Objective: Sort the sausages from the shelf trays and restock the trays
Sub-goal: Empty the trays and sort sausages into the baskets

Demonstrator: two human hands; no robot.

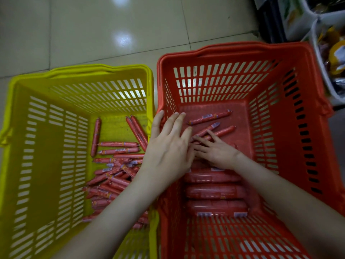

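Sausages (112, 165) lie heaped in the yellow basket (80, 71) and stacked in the red basket (242, 47), where the left hand (168, 146) spreads open at the wall and the right hand (216, 152) lays straight fingers on loose sausages (209, 116); align these parallel before gripping.

two baskets stand side by side on the tiled floor (93, 25), a yellow basket (78, 71) touching a red basket (242, 45) to its right. thin sausages (112, 176) lie heaped in the yellow one. in the red one thick sausages (214, 191) lie stacked at the near end, with a few loose sausages (209, 116) beyond them. the left hand (168, 148) reaches in over the red basket's wall, fingers straight. the right hand (218, 152) lays spread fingers on the loose sausages.
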